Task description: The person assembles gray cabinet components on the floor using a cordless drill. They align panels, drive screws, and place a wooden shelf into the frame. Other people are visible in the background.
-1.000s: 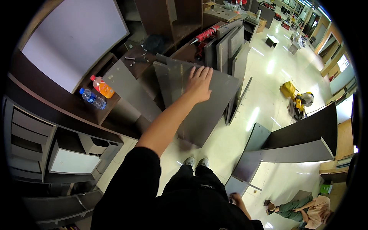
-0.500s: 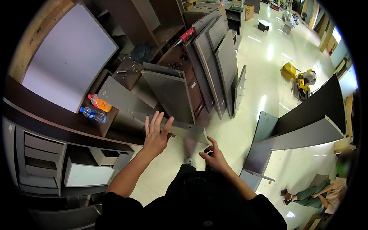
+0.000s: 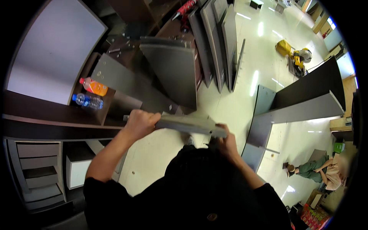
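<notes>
Held level in front of my body is a narrow grey panel (image 3: 186, 124). My left hand (image 3: 140, 123) is closed round its left part, with the thumb along the near edge. My right hand (image 3: 226, 142) grips the right end, its fingers partly hidden by the board. Just beyond, a longer grey board (image 3: 128, 76) with small round holes slants down from a dark cabinet. A wide grey board (image 3: 172, 71) leans upright behind the held panel.
An orange drink bottle (image 3: 95, 87) and a clear water bottle (image 3: 89, 101) lie at left. Several boards (image 3: 214, 42) lean beyond. An L-shaped grey assembly (image 3: 299, 111) stands right, a yellow saw (image 3: 301, 57) on the floor behind. A person (image 3: 322, 170) sits at lower right.
Both hands went from spread fingers to closed on the grey panel. The panel now lies across in front of me, and my left hand is farther left. The whole view has shifted.
</notes>
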A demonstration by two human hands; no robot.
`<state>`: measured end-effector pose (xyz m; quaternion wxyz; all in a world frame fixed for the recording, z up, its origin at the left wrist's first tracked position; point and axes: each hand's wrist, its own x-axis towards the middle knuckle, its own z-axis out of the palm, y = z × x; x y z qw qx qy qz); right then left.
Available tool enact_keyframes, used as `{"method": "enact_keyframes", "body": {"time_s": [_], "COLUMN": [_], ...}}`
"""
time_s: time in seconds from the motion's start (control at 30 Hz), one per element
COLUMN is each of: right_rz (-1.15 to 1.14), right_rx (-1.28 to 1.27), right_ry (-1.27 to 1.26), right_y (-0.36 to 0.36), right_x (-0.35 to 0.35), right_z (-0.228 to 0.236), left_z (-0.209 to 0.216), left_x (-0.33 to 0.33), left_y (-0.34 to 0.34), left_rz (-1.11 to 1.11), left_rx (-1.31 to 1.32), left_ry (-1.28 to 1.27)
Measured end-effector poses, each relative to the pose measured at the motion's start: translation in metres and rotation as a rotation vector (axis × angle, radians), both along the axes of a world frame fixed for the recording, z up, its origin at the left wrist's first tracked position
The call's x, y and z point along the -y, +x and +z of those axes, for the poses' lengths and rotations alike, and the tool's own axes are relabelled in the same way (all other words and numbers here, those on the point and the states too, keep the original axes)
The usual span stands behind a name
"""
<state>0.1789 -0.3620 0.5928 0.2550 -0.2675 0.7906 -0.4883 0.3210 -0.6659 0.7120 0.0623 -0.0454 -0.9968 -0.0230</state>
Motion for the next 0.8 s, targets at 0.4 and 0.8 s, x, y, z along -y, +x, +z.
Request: {"method": "enact_keyframes", "body": {"time_s": [0.4, 0.8], "right_rz": [0.099, 0.542], "right_rx": [0.065, 0.062], "right_ry": [-0.136, 0.013], "right_y": [0.015, 0.061], "right_x": [0.119, 0.266], "right_z": [0.015, -0.008], "left_z": [0.029, 0.024], "left_x": [0.028, 0.054], "left_y": [0.093, 0.193], "left_rz": [0.316, 0.828], "left_rx": [0.008, 0.128], "left_ry": [0.026, -0.088]}}
